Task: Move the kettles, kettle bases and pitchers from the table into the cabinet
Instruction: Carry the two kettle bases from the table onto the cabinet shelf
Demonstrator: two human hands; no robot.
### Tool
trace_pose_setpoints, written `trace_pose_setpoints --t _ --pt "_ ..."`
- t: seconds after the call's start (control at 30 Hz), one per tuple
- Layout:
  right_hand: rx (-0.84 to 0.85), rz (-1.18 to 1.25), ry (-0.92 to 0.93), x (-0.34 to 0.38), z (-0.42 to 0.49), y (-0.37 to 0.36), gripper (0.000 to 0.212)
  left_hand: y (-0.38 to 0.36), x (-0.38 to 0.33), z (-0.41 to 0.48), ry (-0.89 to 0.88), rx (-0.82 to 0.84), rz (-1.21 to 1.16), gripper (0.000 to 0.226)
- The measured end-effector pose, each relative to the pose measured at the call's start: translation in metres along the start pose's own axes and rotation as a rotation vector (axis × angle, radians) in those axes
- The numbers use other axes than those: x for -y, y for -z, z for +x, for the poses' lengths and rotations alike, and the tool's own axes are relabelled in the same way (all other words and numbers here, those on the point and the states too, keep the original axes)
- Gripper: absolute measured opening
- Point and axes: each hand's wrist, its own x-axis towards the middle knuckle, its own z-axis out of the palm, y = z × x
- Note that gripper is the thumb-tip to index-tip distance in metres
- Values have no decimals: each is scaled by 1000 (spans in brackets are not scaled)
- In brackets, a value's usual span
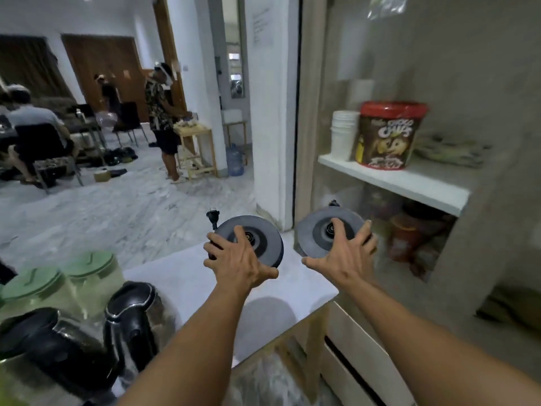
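Note:
My left hand [238,260] grips a round grey kettle base [263,244] above the white table [181,282]; its black plug [211,217] sticks up at the left. My right hand [345,253] grips a second grey kettle base [319,230], held level with the cabinet's lower shelf opening [415,238]. Two black-lidded kettles [131,315] [55,347] stand at the table's near left. Behind them are two pitchers with green lids [93,268] [32,284].
The cabinet's white upper shelf [395,183] carries stacked white cups [344,133], a red-lidded Choco Chips tub [389,136] and plates. Red containers sit in the lower shelf. A white pillar [269,142] stands left of the cabinet. People and chairs are far left.

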Motion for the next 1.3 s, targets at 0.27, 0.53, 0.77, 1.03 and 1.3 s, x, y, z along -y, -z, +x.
trace_pose_setpoints --t 0.27,0.53,0.77,1.03,1.3 --pt "-326 -93 -283 -33 -70 147 107 87 -74 -48 -434 -27 -134 125" --pt "-558 -251 -653 -119 -182 282 106 106 -182 -175 -866 90 -250 125" --pt "-633 -292 -833 -196 -230 346 110 102 -268 -269 -1127 216 -267 136" --pt "-581 -276 -895 -320 -181 388 114 66 -403 -309 -1140 284 -232 139" --pt "-375 -212 -946 -445 -97 407 116 0 -542 -313 -1033 399 -92 141"
